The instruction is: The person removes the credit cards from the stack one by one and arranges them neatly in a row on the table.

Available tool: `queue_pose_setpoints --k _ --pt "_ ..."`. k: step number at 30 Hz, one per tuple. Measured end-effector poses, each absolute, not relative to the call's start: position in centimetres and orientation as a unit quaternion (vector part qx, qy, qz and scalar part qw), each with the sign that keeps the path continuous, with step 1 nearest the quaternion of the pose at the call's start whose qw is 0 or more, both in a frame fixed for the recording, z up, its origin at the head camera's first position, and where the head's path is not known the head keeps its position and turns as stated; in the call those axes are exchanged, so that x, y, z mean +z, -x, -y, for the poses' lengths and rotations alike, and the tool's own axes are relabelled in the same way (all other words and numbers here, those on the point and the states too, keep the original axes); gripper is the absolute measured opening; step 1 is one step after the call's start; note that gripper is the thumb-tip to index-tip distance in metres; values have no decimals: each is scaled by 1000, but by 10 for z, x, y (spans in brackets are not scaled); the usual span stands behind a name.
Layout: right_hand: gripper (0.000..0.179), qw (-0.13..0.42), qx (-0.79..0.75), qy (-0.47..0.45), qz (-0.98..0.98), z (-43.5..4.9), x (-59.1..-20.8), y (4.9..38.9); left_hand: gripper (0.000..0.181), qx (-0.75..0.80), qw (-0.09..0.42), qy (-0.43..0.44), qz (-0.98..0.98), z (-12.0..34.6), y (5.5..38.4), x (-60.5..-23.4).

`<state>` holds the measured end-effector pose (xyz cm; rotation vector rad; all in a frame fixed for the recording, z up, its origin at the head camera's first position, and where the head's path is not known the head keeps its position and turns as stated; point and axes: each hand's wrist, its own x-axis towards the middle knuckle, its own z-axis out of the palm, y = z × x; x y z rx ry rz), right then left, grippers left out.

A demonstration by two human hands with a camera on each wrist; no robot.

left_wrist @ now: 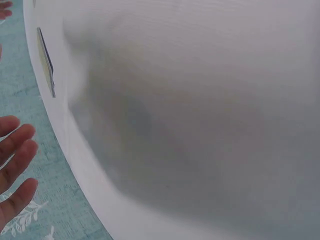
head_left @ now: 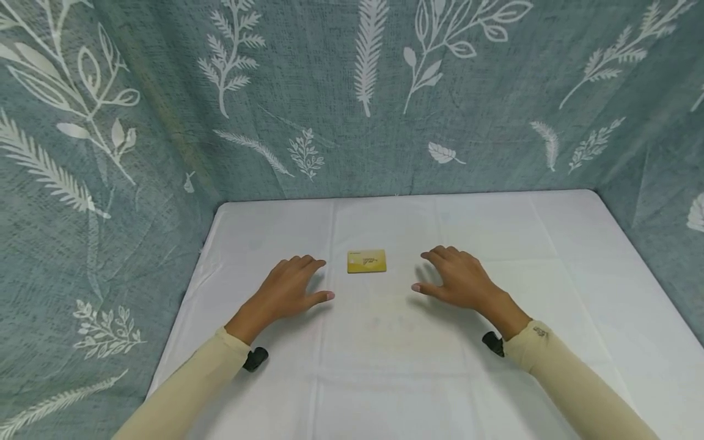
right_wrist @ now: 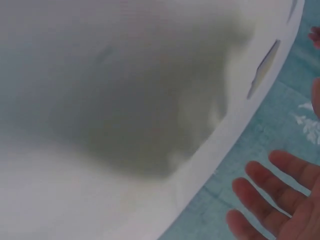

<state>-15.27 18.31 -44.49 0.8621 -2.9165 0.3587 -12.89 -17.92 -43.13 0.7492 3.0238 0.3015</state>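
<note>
yellow rectangular card (head_left: 366, 261) | dark print on face | lying flat, long side crosswise | on white cloth (head_left: 385, 348)

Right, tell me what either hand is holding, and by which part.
Nothing is held: the left hand and right hand are apart from the yellow card between them.

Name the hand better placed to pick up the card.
Probably the left hand: it looks a little nearer the card than the right hand does. Both are empty.
</note>
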Motion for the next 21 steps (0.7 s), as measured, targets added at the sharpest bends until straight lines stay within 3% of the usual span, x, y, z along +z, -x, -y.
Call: queue_pose_setpoints --k 21 --pt "61 -6 114 -328 938 -128 -437 181 48 86 36 -254 -963 150 161 -430"
